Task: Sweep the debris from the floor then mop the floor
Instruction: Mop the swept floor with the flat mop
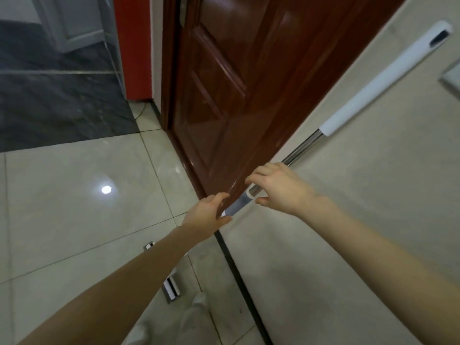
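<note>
A mop leans against the beige wall (361, 232) beside the door. Its handle has a white grip (378, 83) at the top and a metal shaft (302, 148) below it. My right hand (278, 188) hovers over the shaft with fingers spread and the thumb underneath. Lower down, my left hand (206, 212) cups the shaft's grey collar (237, 205), fingers apart. Neither hand is closed on the shaft. A silver and white flat mop head (171, 287) lies on the floor, partly hidden under my left forearm.
A reddish-brown wooden door (224, 95) stands ahead, its edge close to the mop. Glossy cream floor tiles (74, 207) meet a dark grey tiled area (49, 108) at the upper left. A black baseboard (236, 270) runs along the wall. My feet in white shoes (194, 310) are below.
</note>
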Demonstrator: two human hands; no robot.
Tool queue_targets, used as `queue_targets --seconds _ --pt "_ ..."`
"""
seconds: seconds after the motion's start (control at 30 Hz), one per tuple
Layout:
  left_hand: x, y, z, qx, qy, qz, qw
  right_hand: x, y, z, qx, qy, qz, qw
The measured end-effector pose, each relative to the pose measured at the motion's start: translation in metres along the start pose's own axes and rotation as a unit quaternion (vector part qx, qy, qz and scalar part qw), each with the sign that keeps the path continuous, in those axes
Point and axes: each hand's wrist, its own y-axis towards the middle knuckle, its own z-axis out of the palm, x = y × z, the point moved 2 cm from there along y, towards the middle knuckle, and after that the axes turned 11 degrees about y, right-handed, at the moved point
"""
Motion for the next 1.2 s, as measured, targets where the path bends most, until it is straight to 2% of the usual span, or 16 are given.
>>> queue_targets --seconds 0.2,0.37,0.47,0.63,0.77,1.0,1.2 --pt "-0.027 0.048 0.026 0.003 -0.014 -0.022 1.000 -0.053 0.034 -0.014 0.081 -0.086 -0.044 0.992" --pt "-0.046 0.077 0.055 0.006 -0.031 -0.036 0.999 -0.069 0.047 -0.007 0.139 -0.125 -0.087 0.979" --pt "-0.051 0.084 0.070 0.002 -0.034 -0.053 0.998 -0.075 0.052 -0.006 0.138 -0.143 -0.085 0.976" --pt "-0.050 0.081 0.078 -0.052 -0.038 -0.061 0.996 -0.079 0.057 -0.010 0.137 -0.185 -0.094 0.969" --pt "-0.042 0.082 0.069 -0.025 0.006 -0.015 1.000 -0.074 0.057 -0.014 0.150 -0.184 -0.095 0.967" --pt "-0.021 0.076 0.025 0.033 0.010 -0.004 0.999 -0.045 0.070 -0.036 0.098 -0.183 -0.107 0.972" --pt "0.017 0.065 -0.014 0.054 0.078 0.025 0.995 -0.010 0.082 -0.044 0.076 -0.148 -0.063 0.984"
